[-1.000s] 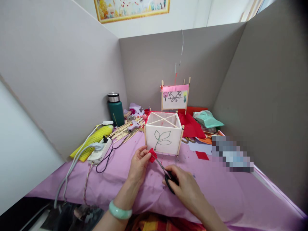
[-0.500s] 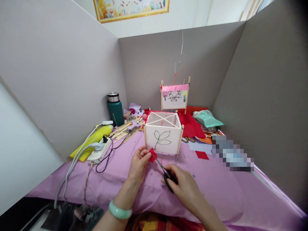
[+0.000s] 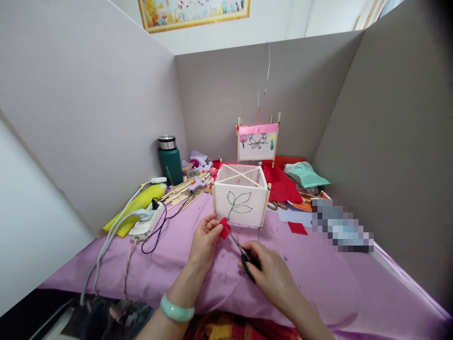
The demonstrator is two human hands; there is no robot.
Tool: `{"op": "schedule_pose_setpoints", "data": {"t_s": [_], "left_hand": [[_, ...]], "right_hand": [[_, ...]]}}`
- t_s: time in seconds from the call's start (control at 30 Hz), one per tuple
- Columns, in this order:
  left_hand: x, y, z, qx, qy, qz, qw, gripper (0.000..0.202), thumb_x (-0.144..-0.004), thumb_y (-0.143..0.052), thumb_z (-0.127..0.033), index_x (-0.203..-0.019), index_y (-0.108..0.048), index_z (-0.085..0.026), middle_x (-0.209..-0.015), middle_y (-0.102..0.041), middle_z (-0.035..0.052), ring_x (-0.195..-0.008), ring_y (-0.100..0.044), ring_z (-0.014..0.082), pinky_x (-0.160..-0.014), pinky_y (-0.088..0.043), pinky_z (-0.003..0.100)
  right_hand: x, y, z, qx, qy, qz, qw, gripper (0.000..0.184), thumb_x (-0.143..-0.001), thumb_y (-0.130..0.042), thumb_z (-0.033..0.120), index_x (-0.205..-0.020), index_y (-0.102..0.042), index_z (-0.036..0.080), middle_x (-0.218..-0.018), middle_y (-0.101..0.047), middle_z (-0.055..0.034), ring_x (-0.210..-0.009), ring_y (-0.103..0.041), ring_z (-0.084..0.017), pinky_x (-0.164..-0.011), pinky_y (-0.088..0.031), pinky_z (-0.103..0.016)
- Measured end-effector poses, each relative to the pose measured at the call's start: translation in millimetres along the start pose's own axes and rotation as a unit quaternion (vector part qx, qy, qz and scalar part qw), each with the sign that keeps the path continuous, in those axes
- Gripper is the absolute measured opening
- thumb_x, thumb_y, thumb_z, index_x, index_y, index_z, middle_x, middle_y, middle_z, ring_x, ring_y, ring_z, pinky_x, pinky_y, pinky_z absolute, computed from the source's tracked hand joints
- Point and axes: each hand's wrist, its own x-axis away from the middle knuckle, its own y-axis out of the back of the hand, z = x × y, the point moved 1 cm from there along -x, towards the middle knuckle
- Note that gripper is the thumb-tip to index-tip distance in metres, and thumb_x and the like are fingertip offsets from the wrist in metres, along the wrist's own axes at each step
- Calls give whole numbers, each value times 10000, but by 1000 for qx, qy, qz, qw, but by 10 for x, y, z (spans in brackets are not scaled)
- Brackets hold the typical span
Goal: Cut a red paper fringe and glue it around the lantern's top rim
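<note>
Between the thumb and fingers of my left hand (image 3: 207, 238) is a small piece of red paper (image 3: 225, 228). My right hand (image 3: 271, 264) grips black-handled scissors (image 3: 250, 265), their blades pointing up and left and touching the red piece. Whether the blades are parted there is too small to tell. Just beyond my hands stands a white box-shaped lantern (image 3: 235, 205) with wooden corner sticks, a crossed pair of sticks on top and a green leaf drawing on its front. A red square (image 3: 297, 228) lies flat to the right of it.
A second lantern (image 3: 257, 144) hangs behind on a wire. At left are a green bottle (image 3: 170, 160), thin wooden sticks (image 3: 177, 193), a glue gun (image 3: 197, 184) and a power strip (image 3: 146, 224) with cables. Red cloth (image 3: 283, 184) and a mint packet (image 3: 306, 174) lie at right.
</note>
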Motion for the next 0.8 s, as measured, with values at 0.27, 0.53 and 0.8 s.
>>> {"op": "schedule_pose_setpoints", "data": {"t_s": [0.27,0.53,0.8], "left_hand": [[20,-26,-22,1,1,-5,1000,469,-584,-810,-144,-983,-564,-159,-741,-631,-37,-659,-611,85,-667,-462,213],[8,-14,-14,-4,-3,-4,1000,472,-590,-806,-148,-990,-556,-153,-741,-627,-35,-653,-606,85,-666,-463,213],[12,-29,-20,-3,-6,-4,1000,454,-588,-805,-143,-973,-565,-151,-710,-617,-43,-612,-587,77,-623,-450,205]], "right_hand": [[12,9,13,2,-4,8,1000,224,-785,-528,220,-989,-618,246,-920,-715,-15,-843,-645,-203,-669,-404,-262],[5,13,15,15,-6,10,1000,219,-786,-546,248,-996,-611,242,-907,-711,-12,-817,-642,-201,-676,-399,-265],[-3,-4,23,25,-4,6,1000,200,-791,-532,224,-980,-597,233,-899,-712,-18,-829,-645,-204,-673,-393,-264]]}}
